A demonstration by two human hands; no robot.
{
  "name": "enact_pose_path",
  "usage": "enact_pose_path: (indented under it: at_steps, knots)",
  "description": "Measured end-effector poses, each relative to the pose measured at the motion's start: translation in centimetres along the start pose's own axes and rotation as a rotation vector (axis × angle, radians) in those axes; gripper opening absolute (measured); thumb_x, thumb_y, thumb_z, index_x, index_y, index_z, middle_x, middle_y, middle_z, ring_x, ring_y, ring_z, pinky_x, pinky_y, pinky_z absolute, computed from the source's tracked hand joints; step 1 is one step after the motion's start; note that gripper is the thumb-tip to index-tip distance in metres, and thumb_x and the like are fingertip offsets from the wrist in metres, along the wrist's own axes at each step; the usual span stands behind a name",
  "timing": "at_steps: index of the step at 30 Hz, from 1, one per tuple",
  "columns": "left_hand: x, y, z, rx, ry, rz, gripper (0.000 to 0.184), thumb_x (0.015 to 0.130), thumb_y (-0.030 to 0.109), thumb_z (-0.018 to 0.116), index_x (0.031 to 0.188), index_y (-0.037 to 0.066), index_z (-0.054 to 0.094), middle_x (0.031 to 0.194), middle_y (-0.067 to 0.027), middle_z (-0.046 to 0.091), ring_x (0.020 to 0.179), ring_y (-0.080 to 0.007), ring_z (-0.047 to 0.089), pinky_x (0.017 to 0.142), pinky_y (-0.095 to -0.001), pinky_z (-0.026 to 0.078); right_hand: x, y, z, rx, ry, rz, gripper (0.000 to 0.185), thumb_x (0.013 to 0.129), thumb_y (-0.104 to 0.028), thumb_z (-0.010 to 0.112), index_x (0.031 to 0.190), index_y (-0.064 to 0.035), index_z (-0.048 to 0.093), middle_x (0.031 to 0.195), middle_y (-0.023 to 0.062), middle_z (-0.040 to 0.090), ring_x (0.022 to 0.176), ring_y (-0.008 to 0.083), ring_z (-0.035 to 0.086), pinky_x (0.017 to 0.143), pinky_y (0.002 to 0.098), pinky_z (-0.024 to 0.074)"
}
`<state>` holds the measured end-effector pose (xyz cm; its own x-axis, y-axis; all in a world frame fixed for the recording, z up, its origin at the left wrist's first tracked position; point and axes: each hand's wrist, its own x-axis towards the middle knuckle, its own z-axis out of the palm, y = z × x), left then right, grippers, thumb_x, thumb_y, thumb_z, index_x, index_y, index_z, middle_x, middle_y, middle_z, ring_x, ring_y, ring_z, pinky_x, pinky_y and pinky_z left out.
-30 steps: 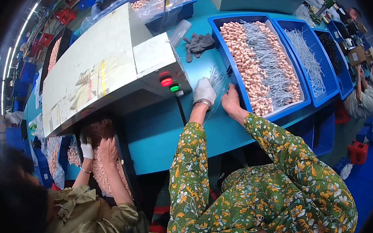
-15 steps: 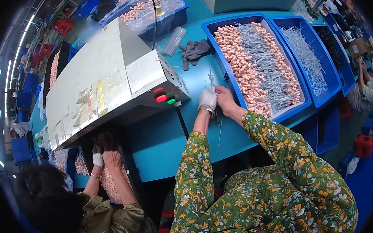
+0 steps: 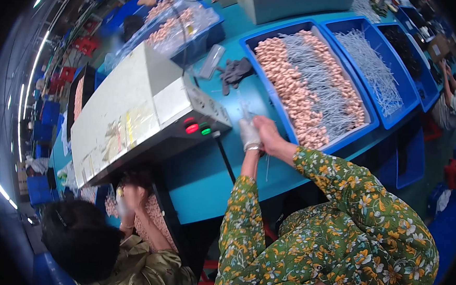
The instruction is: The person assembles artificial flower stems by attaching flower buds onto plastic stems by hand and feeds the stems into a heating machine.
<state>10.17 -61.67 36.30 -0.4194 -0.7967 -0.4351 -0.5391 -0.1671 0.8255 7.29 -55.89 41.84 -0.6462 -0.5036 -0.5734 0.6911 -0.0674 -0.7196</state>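
Note:
My left hand point(image 3: 250, 134), in a white glove, is closed around a bundle of thin whitish rods point(image 3: 244, 109) whose tops stick up blurred above the fingers. Pressed against its side is my bare right hand point(image 3: 269, 133), fingers curled in; what they pinch is hidden. A loose rod point(image 3: 267, 169) shows below the hands against the blue-green table point(image 3: 204, 188). Just right of them stands a blue tray point(image 3: 288, 119) full of rods with peach-coloured knobby ends point(image 3: 281, 81).
A second blue tray point(image 3: 331, 31) holds plain whitish rods point(image 3: 367, 66). To the left is a pale machine point(image 3: 127, 117) with red and green lit buttons. Dark gloves point(image 3: 234, 73) lie behind my hands. A co-worker point(image 3: 135, 252) works at the machine's opening.
The view has shifted slightly. My hands stay together, a little lower and further left in view, and the rod bundle is now blurred. The co-worker's hands have moved at the machine opening.

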Motion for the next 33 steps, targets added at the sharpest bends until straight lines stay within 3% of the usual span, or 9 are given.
enact_pose_path:
  at_steps: [5, 6, 9, 14, 17, 20, 24, 28, 33]
  knots:
    - [-2.4, 5.9, -0.9, -1.067, -0.203, -0.168, 0.026, 0.093, 0.034, 0.045, 0.093, 0.008, 0.048, 0.083, -0.0035, 0.051, 0.074, -0.0133, 0.048, 0.06, -0.0281, 0.044, -2.1, -4.4, -0.2, -0.094, -0.14, -0.124, 0.037, 0.09, -0.015, 0.05, 0.122, 0.0021, 0.047, 0.117, 0.0101, 0.053, 0.109, 0.0168, 0.048, 0.093, 0.0279, 0.038]
    - [-1.4, 5.9, 0.1, -0.709, -0.166, 0.211, 0.023, 0.094, 0.028, 0.045, 0.095, 0.006, 0.049, 0.085, -0.0031, 0.051, 0.074, -0.012, 0.048, 0.061, -0.0274, 0.044, -3.5, -7.3, -0.7, 0.021, -0.199, -0.127, 0.041, 0.091, -0.018, 0.05, 0.125, 0.0028, 0.043, 0.119, 0.0111, 0.051, 0.11, 0.0168, 0.047, 0.094, 0.0277, 0.0371]
    - [-5.8, 16.3, 5.0, -0.821, -0.219, 0.13, 0.006, 0.089, 0.006, 0.045, 0.095, 0.007, 0.043, 0.083, -0.0025, 0.049, 0.074, -0.0102, 0.048, 0.061, -0.0269, 0.044, -4.8, -15.5, -4.3, 0.019, -0.246, -0.294, 0.042, 0.093, -0.018, 0.047, 0.128, 0.003, 0.04, 0.122, 0.0122, 0.049, 0.112, 0.0165, 0.046, 0.096, 0.028, 0.0359]
    - [-11.7, 27.0, 20.7, -0.182, -0.118, 0.755, 0.014, 0.087, 0.018, 0.05, 0.092, 0.006, 0.044, 0.075, -0.0043, 0.049, 0.065, -0.0171, 0.05, 0.057, -0.0343, 0.042, -4.0, -28.6, -16.1, -0.044, -0.012, -0.605, 0.029, 0.09, -0.015, 0.046, 0.115, 0.0011, 0.049, 0.103, 0.0079, 0.055, 0.094, 0.0139, 0.052, 0.082, 0.027, 0.0436]
    - [-14.7, 28.4, 31.7, -0.428, -0.373, 0.489, 0.015, 0.086, 0.02, 0.051, 0.085, 0.006, 0.044, 0.07, -0.0075, 0.05, 0.061, -0.0194, 0.051, 0.054, -0.0362, 0.042, -4.2, -34.0, -24.6, 0.08, 0.087, -0.498, 0.033, 0.09, -0.008, 0.043, 0.121, 0.0018, 0.047, 0.11, 0.0113, 0.055, 0.098, 0.0172, 0.056, 0.088, 0.0315, 0.0457]
    - [-13.9, 26.2, 42.5, 0.222, -0.4, 0.638, 0.021, 0.083, 0.02, 0.05, 0.096, 0.004, 0.052, 0.086, -0.0177, 0.059, 0.078, -0.0342, 0.06, 0.067, -0.044, 0.049, 0.8, -34.3, -36.1, -0.054, 0.174, -0.566, 0.024, 0.091, -0.02, 0.047, 0.105, -0.0032, 0.057, 0.096, 0.0053, 0.059, 0.089, 0.0135, 0.057, 0.079, 0.0296, 0.0464]
    - [-17.9, 26.5, 40.6, 0.43, -0.311, 0.724, 0.044, 0.072, 0.019, 0.063, 0.111, 0.002, 0.052, 0.126, -0.0198, 0.039, 0.113, -0.0357, 0.044, 0.092, -0.0574, 0.036, 6.9, -30.7, -51.2, -0.456, 0.315, -0.429, 0.037, 0.093, -0.028, 0.047, 0.112, 0.0026, 0.054, 0.108, 0.009, 0.058, 0.098, 0.016, 0.054, 0.085, 0.031, 0.0417]
    - [-19.8, 25.9, 29.1, 0.209, -0.452, 0.895, 0.031, 0.073, 0.007, 0.061, 0.102, 0.0, 0.053, 0.116, -0.0206, 0.046, 0.104, -0.0371, 0.047, 0.089, -0.0416, 0.041, 6.1, -30.5, -51.2, -0.714, 0.504, -0.526, 0.045, 0.092, -0.027, 0.051, 0.123, 0.0044, 0.046, 0.12, 0.0143, 0.052, 0.114, 0.0208, 0.047, 0.097, 0.033, 0.0365]
    - [-18.4, 16.1, 12.5, 0.132, 0.359, 0.87, 0.032, 0.066, -0.012, 0.049, 0.093, 0.002, 0.059, 0.098, -0.0159, 0.059, 0.09, -0.0308, 0.057, 0.08, -0.0371, 0.046, 2.5, -32.5, -39.2, -0.975, 0.369, -0.762, 0.041, 0.092, -0.02, 0.05, 0.126, 0.0029, 0.044, 0.122, 0.017, 0.051, 0.116, 0.0253, 0.047, 0.098, 0.0346, 0.0362]
